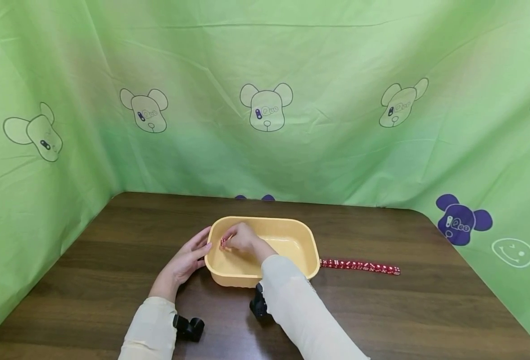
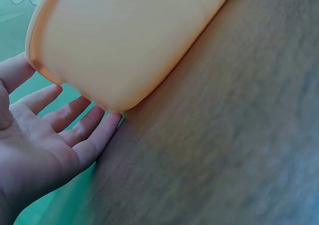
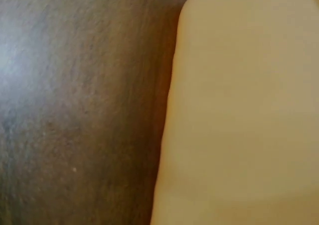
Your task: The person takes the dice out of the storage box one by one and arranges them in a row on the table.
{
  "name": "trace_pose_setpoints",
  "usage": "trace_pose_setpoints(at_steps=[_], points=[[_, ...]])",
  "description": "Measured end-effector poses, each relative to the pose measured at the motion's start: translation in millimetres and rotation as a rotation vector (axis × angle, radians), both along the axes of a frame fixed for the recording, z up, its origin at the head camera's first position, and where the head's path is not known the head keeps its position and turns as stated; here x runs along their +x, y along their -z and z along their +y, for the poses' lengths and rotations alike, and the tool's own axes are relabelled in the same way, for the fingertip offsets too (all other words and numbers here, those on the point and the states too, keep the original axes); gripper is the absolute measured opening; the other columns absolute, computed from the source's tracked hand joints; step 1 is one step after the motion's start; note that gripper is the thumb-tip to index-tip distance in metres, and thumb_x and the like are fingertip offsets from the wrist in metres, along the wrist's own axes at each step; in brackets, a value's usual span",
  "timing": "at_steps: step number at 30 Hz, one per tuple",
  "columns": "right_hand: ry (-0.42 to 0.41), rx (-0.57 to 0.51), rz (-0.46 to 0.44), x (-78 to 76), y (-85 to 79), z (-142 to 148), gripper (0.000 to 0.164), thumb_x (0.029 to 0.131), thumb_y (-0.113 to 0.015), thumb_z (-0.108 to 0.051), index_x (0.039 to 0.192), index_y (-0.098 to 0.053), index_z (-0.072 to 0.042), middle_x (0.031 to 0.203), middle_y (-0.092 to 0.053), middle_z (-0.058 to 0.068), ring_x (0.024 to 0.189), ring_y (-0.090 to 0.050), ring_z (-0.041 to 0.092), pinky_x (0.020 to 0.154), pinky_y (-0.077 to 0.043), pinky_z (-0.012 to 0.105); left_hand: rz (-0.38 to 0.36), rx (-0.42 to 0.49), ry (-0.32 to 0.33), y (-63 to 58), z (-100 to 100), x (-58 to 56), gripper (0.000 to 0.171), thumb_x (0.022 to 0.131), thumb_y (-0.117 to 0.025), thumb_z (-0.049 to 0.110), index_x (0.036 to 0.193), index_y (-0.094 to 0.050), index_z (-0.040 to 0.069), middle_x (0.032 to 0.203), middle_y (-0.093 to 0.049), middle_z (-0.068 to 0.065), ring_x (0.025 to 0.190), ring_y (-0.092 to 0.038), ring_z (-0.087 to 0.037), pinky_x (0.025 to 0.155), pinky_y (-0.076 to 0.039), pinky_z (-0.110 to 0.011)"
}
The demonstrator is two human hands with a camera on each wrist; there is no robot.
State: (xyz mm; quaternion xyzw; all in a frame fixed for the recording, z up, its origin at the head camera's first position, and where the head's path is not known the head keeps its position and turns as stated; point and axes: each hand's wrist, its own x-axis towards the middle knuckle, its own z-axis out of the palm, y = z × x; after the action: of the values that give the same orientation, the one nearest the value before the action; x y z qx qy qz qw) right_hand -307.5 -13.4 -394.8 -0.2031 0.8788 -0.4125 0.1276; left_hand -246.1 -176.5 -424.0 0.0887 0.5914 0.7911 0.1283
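A pale yellow rectangular plastic tub [image 1: 265, 281] stands on the table. Over its left end, inside the walls, my right hand [image 1: 243, 238] pinches red dice [image 1: 222, 243] with white pips; the fingers partly cover them, so I cannot tell how many. My left hand [image 1: 188, 259] rests against the tub's left end, thumb at the rim. In the left wrist view the fingers of that hand [image 2: 45, 140] are spread and loosely extended, fingertips along the outer wall. Only the tub's outer side [image 3: 244, 105] fills the right wrist view; the right hand is hidden there.
A straight row of red dice [image 1: 359, 266] runs along the table from the tub's right end. The brown wooden table [image 1: 404, 315] is bordered by a green printed curtain [image 1: 265, 160] at the back and sides. Black wrist cameras [image 1: 189, 328] hang under both forearms.
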Motion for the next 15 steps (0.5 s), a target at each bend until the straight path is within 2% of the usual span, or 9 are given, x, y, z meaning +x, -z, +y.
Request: trace_pose_setpoints(at_steps=[4,7,10,15], points=[[-0.004,-0.020,-0.017,-0.1,-3.9,3,0.010,0.072,-0.064,0.000,0.081,-0.066,0.003,0.065,-0.061,0.007,0.053,-0.053,0.014,0.049,-0.042,0.021,-0.003,-0.002,0.002,0.8,0,-0.1,0.055,0.090,-0.042,0.007,0.138,-0.015,0.010,0.139,-0.015,-0.017,0.119,-0.027,-0.032,0.081,-0.039,-0.039],[-0.011,-0.049,-0.045,-1.0,-7.6,6,0.010,0.074,-0.062,0.000,0.083,-0.065,0.004,0.069,-0.062,0.011,0.059,-0.058,0.022,0.053,-0.046,0.026,0.000,-0.010,0.003,1.2,0,-0.4,0.055,0.091,-0.042,0.009,0.138,-0.016,0.010,0.139,-0.015,-0.016,0.118,-0.028,-0.031,0.081,-0.039,-0.038],[-0.018,-0.068,-0.034,-2.7,-12.3,9,0.010,0.075,-0.062,0.001,0.083,-0.065,0.005,0.073,-0.063,0.012,0.064,-0.059,0.025,0.057,-0.047,0.031,0.001,-0.009,0.001,1.7,-1,-0.8,0.054,0.091,-0.042,0.008,0.138,-0.016,0.010,0.139,-0.016,-0.016,0.118,-0.029,-0.032,0.080,-0.039,-0.037],[-0.012,-0.083,0.003,-7.2,-19.7,17,0.009,0.074,-0.064,-0.001,0.082,-0.066,0.004,0.076,-0.064,0.007,0.062,-0.053,0.013,0.060,-0.047,0.032,-0.003,0.003,0.004,2.1,-1,-0.2,0.055,0.091,-0.042,0.008,0.138,-0.016,0.010,0.139,-0.017,-0.017,0.118,-0.028,-0.034,0.080,-0.040,-0.038]])
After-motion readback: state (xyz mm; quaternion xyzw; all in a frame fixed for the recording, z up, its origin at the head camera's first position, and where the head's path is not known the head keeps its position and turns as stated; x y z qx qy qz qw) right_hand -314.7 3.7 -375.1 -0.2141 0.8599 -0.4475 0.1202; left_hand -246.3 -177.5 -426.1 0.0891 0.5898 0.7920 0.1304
